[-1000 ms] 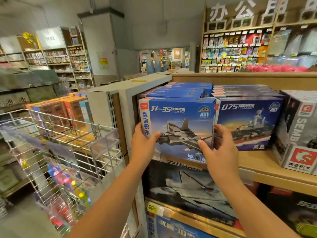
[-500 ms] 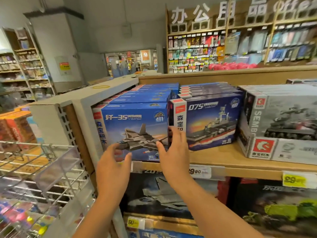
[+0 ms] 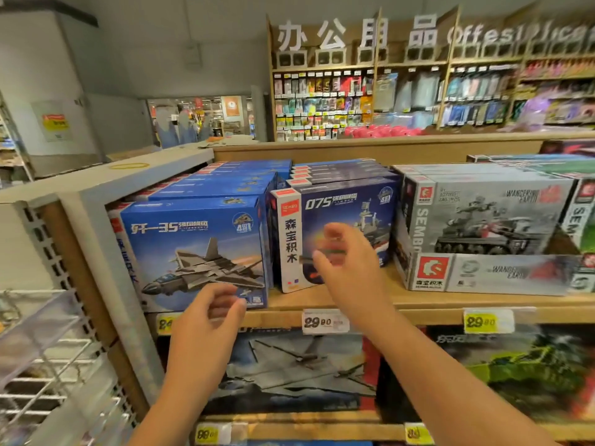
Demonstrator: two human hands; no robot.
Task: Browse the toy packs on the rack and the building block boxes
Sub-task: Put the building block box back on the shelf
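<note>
A blue building block box with a jet fighter picture stands at the left end of the wooden shelf. Beside it on the right stands a dark blue box with a warship and "075". My left hand hovers just below and in front of the jet box, fingers loosely curled, holding nothing. My right hand is raised in front of the warship box, fingers relaxed and blurred, not gripping it. A grey tank box sits further right. The wire toy rack shows at the lower left.
Behind the front boxes stand several more of the same kind. Yellow and white price tags line the shelf edge. Larger boxes fill the lower shelf. A stationery wall stands behind, and a white end panel at the left.
Both hands let go of the jet box, which now stands back on the shelf. My right hand moved right to the warship box. The view swung right.
</note>
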